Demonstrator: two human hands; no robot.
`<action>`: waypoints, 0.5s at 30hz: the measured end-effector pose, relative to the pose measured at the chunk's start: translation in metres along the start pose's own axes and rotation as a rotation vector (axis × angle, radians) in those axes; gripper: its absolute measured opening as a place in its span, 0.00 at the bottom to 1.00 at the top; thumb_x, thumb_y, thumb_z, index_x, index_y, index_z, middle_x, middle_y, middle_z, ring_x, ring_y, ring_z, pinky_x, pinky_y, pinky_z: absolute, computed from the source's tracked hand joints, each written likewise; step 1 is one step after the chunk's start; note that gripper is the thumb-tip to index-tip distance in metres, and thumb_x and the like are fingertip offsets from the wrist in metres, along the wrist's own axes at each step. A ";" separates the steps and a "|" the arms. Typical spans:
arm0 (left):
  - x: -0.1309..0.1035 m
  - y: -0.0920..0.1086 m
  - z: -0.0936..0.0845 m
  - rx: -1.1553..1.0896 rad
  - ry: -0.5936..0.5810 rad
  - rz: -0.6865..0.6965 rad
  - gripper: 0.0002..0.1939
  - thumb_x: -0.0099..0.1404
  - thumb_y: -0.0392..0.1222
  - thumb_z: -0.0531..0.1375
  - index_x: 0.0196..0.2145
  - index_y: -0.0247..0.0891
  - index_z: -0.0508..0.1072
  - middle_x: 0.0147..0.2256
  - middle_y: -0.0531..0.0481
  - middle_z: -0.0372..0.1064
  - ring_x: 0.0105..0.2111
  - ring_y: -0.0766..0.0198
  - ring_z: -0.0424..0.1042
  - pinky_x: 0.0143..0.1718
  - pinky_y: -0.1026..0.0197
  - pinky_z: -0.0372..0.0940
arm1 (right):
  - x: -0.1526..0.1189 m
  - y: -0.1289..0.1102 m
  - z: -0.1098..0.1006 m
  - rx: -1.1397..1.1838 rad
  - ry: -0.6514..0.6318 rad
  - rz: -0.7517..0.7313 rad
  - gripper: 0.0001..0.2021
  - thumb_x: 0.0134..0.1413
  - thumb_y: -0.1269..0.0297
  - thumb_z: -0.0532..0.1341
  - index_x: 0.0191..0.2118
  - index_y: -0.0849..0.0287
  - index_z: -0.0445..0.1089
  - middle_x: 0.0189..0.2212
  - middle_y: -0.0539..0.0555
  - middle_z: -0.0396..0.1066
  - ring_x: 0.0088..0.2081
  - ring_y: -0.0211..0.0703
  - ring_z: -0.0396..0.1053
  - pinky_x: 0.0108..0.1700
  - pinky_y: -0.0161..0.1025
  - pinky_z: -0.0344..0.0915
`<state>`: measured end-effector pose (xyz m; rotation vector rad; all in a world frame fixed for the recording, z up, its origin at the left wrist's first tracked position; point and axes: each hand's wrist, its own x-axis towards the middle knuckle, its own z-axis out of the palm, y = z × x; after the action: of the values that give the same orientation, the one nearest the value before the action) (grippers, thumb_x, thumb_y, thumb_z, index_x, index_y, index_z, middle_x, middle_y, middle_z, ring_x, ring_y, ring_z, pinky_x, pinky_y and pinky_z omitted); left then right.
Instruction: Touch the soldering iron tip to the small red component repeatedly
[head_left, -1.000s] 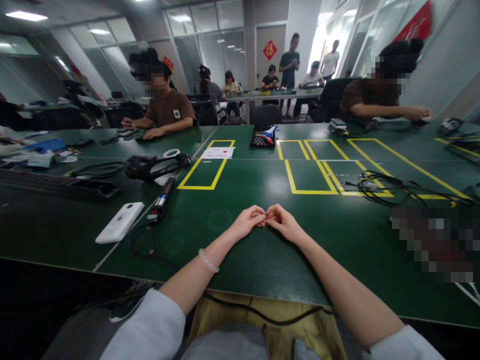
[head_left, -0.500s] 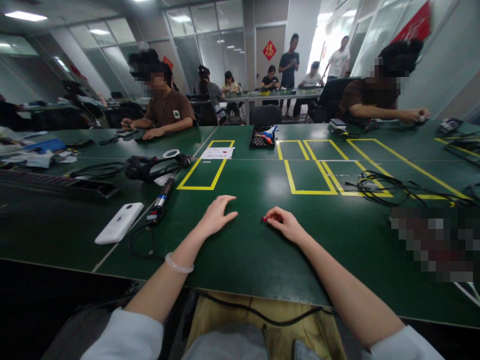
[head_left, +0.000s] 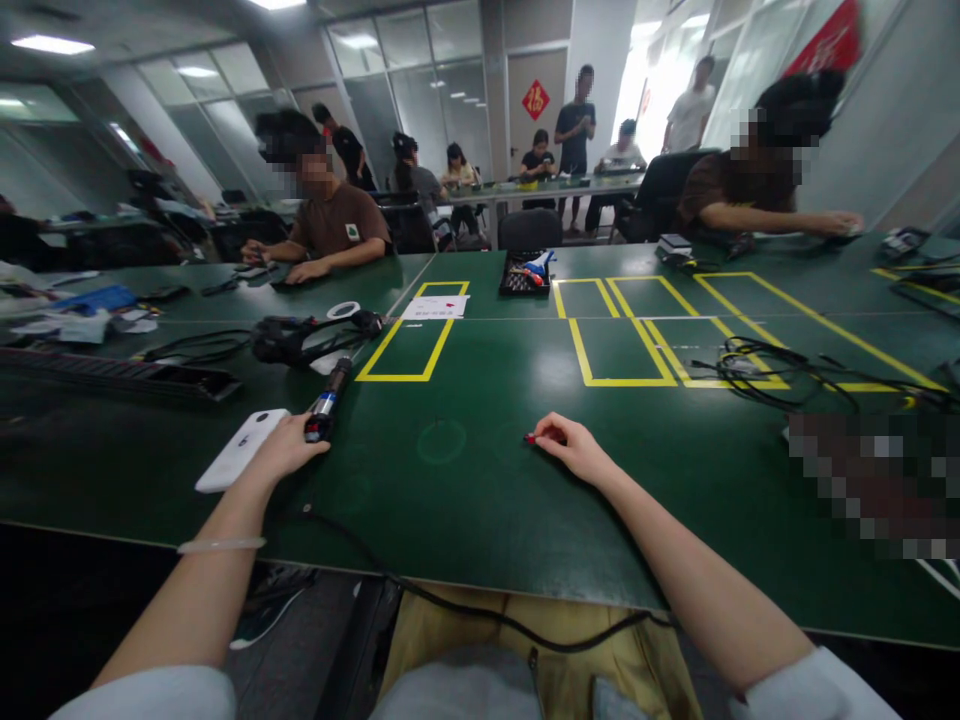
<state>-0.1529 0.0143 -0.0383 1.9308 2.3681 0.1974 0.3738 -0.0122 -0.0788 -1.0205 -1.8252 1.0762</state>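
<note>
On the left of the green table, my left hand is around the lower end of a black cylindrical tool with a silver and blue band. Its thumb lies along the near side, and some fingers are hidden by the hand. A white phone-shaped object lies just beside that hand. Near the table's middle, my right hand pinches a small red and black piece too small to name.
Beyond my hands are yellow tape rectangles, a paper sheet and a black tray with tools. Black cables lie tangled at right. A black device sits at left. Two people in brown shirts sit across the table.
My left hand has moved left and toward me, from the open table to the black tool, and closed around its lower end. My right hand has stayed in place with the small piece.
</note>
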 end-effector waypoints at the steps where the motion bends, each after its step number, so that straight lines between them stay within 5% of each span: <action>1: -0.002 0.004 0.002 0.046 0.015 0.007 0.36 0.48 0.52 0.61 0.52 0.28 0.67 0.48 0.35 0.67 0.51 0.45 0.65 0.52 0.49 0.61 | 0.000 0.000 0.000 0.002 0.001 0.002 0.07 0.55 0.62 0.60 0.36 0.59 0.67 0.29 0.49 0.68 0.28 0.36 0.62 0.32 0.34 0.58; 7: -0.024 0.063 0.007 0.104 0.021 -0.006 0.36 0.54 0.55 0.57 0.55 0.32 0.64 0.53 0.36 0.61 0.53 0.48 0.64 0.53 0.53 0.60 | 0.001 0.000 0.002 0.004 0.004 0.006 0.06 0.55 0.62 0.60 0.35 0.59 0.66 0.28 0.48 0.68 0.27 0.36 0.61 0.31 0.34 0.58; 15: -0.067 0.195 0.027 0.027 0.064 0.195 0.30 0.58 0.56 0.55 0.55 0.39 0.63 0.52 0.42 0.59 0.49 0.52 0.66 0.43 0.57 0.65 | 0.000 0.001 0.003 -0.055 0.048 -0.034 0.05 0.56 0.62 0.59 0.35 0.58 0.67 0.28 0.49 0.68 0.28 0.37 0.61 0.32 0.34 0.58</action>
<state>0.0537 -0.0112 -0.0370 2.2004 2.2283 0.2439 0.3716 -0.0125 -0.0806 -1.0346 -1.8362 0.9781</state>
